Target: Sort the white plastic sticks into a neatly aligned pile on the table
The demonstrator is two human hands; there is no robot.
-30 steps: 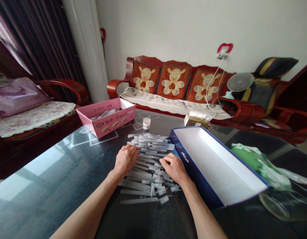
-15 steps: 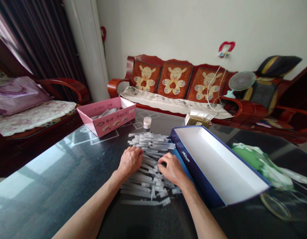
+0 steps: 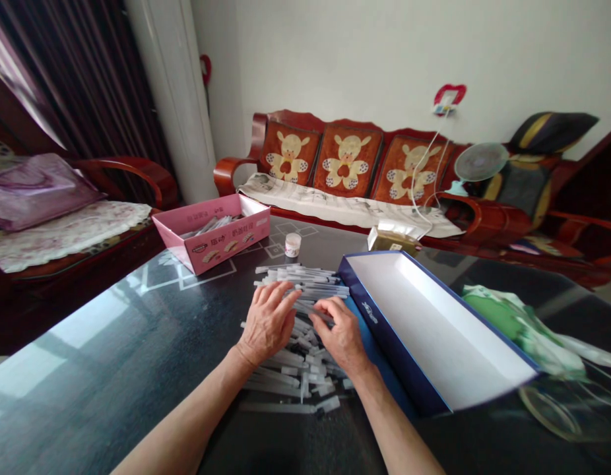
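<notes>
A heap of thin white plastic tubes lies on the dark glossy table. My left hand rests palm down on the heap with its fingers stretched out and spread. Right beside it, my right hand has its fingers curled round one tube that sticks out to the left. An open blue box with a white inside lies just right of the heap, and my right hand is close to its near left wall.
A pink carton holding more tubes stands at the back left. A small white jar and a gold box sit behind the heap. Green and white cloth lies at the right. A red wooden sofa stands beyond the table.
Both hands moved forward and closer together over the heap. My left hand went from curled to flat and spread. My right hand drew a tube up from the pile.
</notes>
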